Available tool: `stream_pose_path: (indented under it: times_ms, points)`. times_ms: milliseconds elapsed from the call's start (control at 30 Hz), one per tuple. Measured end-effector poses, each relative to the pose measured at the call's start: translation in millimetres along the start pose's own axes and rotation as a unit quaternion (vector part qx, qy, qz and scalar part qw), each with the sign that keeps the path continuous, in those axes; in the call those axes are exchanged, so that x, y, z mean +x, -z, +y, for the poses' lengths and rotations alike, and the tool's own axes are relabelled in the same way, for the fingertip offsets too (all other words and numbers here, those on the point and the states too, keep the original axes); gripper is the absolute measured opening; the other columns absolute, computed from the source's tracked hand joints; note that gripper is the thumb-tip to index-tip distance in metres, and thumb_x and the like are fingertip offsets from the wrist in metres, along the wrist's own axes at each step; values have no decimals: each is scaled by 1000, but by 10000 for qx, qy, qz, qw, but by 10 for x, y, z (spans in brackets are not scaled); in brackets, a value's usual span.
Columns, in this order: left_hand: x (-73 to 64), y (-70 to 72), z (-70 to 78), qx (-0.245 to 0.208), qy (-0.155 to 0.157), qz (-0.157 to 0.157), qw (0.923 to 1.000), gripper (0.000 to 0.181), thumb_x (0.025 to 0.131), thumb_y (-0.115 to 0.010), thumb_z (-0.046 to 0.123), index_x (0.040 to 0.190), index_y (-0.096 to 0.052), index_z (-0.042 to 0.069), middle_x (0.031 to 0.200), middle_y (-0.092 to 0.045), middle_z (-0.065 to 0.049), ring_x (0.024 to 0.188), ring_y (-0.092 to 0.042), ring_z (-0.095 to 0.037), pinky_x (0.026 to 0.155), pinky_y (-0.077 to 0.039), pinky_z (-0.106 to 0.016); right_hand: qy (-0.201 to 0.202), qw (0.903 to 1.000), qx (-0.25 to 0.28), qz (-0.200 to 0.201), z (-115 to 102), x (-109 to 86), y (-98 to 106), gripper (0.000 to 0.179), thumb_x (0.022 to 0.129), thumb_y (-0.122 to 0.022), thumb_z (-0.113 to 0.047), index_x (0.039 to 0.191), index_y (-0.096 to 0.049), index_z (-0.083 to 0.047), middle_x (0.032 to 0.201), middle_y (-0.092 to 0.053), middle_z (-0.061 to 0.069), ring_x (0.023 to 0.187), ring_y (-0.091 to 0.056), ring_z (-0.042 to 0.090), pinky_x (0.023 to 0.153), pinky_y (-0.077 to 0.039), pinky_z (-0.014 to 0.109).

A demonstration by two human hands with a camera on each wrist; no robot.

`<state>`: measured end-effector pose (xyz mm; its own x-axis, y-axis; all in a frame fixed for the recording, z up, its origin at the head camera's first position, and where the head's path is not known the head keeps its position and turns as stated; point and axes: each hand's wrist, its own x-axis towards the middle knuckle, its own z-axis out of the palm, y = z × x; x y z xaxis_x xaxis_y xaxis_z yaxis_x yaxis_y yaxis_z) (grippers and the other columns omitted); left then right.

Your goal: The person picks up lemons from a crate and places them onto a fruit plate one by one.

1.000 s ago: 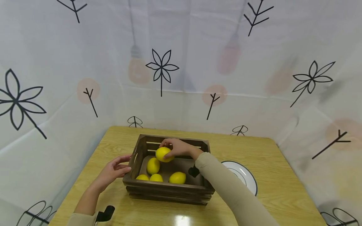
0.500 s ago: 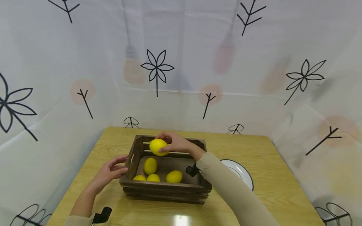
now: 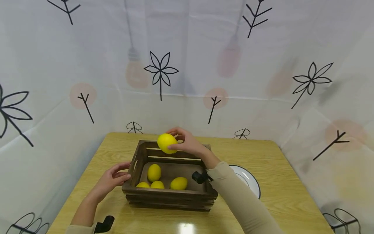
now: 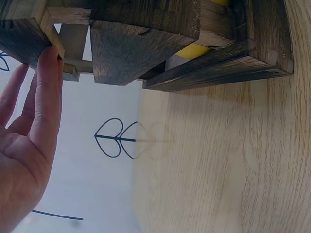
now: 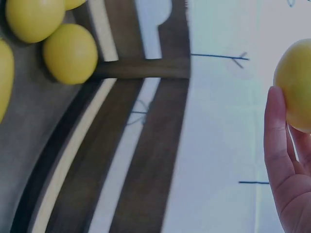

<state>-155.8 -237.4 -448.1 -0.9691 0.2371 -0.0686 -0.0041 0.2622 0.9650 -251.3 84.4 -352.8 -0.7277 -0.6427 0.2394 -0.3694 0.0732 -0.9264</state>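
Note:
A yellow lemon (image 3: pixel 166 143) is gripped between the thumb and fingers of my right hand (image 3: pixel 188 143), above the back side of a dark brown wooden crate (image 3: pixel 169 198). The right wrist view shows the same lemon (image 5: pixel 297 87) at its right edge, held by the hand (image 5: pixel 291 184). Several more lemons lie on the crate floor, among them an upright lemon (image 3: pixel 154 172) and a lemon (image 3: pixel 179 183) near the front wall. My left hand (image 3: pixel 109 180) rests its fingertips against the crate's left side; in the left wrist view its straight fingers (image 4: pixel 47 92) touch the slats.
Partly hidden behind the right sleeve (image 3: pixel 239 195), a white plate (image 3: pixel 251 180) with a dark rim lies right of the crate. Everything stands on a light wood table (image 3: pixel 280 182). A white patterned cloth (image 3: pixel 187 65) hangs behind and at both sides.
My right hand has raised the lemon from inside the crate to above its back rim. The left hand stays at the crate's left side. The head view has shifted slightly.

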Motion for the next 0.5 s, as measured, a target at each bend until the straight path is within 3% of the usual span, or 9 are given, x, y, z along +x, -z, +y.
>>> stream_pose_path:
  times_ms: [300,500]
  points:
    - [-5,4,-5,-12,-30,-19,10000,58,91,-62,21,141,-37,5,139,-37,-22,104,-58,-16,84,-47,-45,399,9974,153,580,-82,-80,41,45,82,-69,-3,123,-52,0,111,-53,18,90,-55,28,67,-53,34]
    - [10,3,-9,5,-26,-19,10000,58,91,-62,20,141,-38,5,139,-37,-22,110,-55,-27,84,-47,-45,660,9927,85,1001,-131,-175,85,47,82,-72,-13,122,-53,-1,112,-53,16,90,-56,28,70,-52,34]
